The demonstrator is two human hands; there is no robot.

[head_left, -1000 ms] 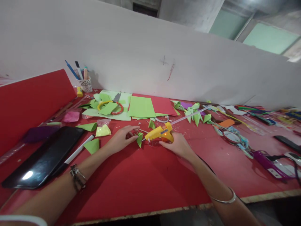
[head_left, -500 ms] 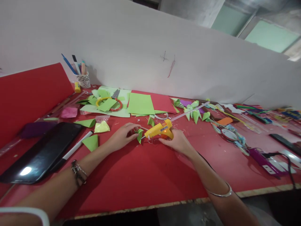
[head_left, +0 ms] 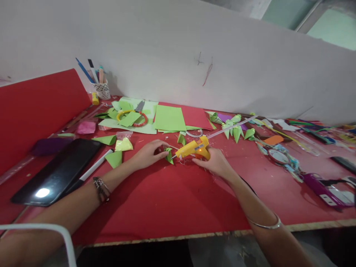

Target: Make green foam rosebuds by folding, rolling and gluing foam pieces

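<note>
My right hand is closed around a yellow hot glue gun, which has a clear glue stick jutting from its back. The gun's nozzle points left and meets a small folded green paper piece. That piece is pinched between the thumb and fingers of my left hand, just above the red tabletop. Behind the gun lies another small curled green paper. A cluster of green paper cones sits farther back to the right.
At left lie a black phone, a white marker and green paper cones. Scissors rest on paper scraps near green sheets. A pen cup stands by the wall. A purple power strip with a cable lies at right.
The view has shifted slightly, so the scene sits a little differently in frame. Both hands keep their holds, with the nozzle still at the green paper piece.
</note>
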